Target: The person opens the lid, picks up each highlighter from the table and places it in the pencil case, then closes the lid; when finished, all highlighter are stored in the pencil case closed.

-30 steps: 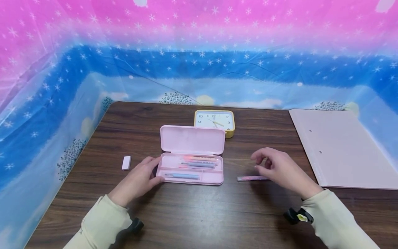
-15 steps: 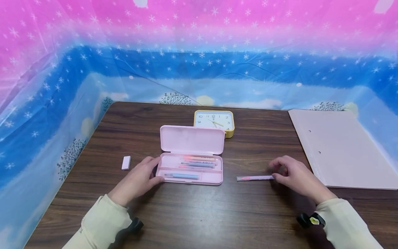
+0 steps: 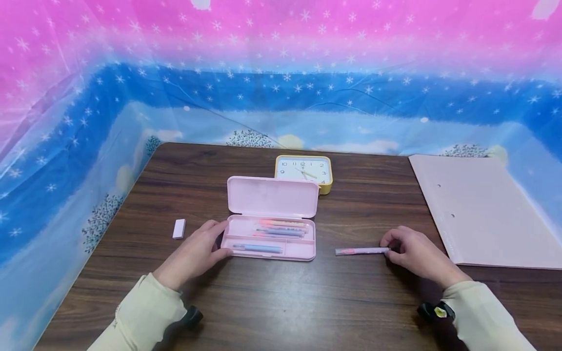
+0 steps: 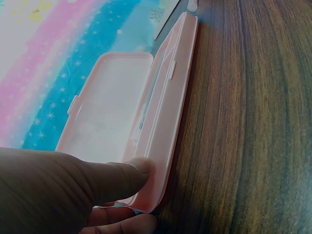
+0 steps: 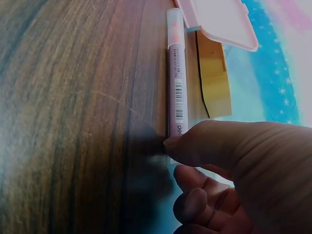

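Note:
An open pink pencil case (image 3: 300, 250) stands mid-table, its lid (image 3: 272, 196) raised at the back. Several pens (image 3: 281, 232) lie in its rear compartment and a blue pen (image 3: 256, 248) in the front left one. My left hand (image 3: 193, 253) grips the case's left end; in the left wrist view the thumb (image 4: 119, 180) presses on the front corner. To the right of the case, my right hand (image 3: 417, 253) pinches the right end of a light purple pen (image 3: 362, 251) with a clear cap. A barcode shows on this pen (image 5: 178, 97) in the right wrist view.
A white eraser (image 3: 178, 229) lies left of the left hand. Behind the case is a yellow-framed clock (image 3: 325, 187), partly covered by the lid. A large pale board or folder (image 3: 491, 214) lies at the table's right side. A patterned cloth (image 3: 281, 92) surrounds the table.
My right hand has shifted right along the purple pen to its right end and its fingers have closed in on it. The left hand and the case have stayed put.

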